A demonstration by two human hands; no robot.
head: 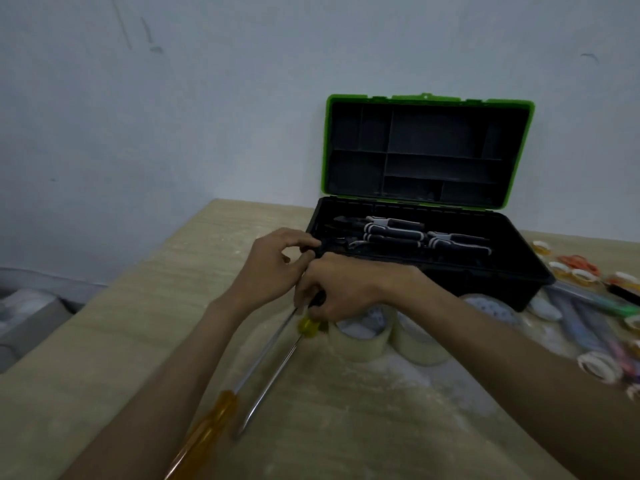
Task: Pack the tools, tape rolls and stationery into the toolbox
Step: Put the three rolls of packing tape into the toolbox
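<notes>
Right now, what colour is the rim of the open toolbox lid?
The lid rim is bright green, its inside dark grey; the head view shows it.

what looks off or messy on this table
A whitish, powdery smear covers the table near the clear tape rolls, like dust or spilled residue. Dark scuff marks streak the wall. Nothing looks broken.

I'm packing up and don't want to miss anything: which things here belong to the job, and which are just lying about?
For the job: toolbox, pliers inside it, black tool held by left hand and right hand, amber-handled screwdriver, yellow-handled screwdriver, clear tape rolls, small tape rolls, pens, orange scissors.
Lying about: grey object beside the table, far left; white dust on it.
</notes>
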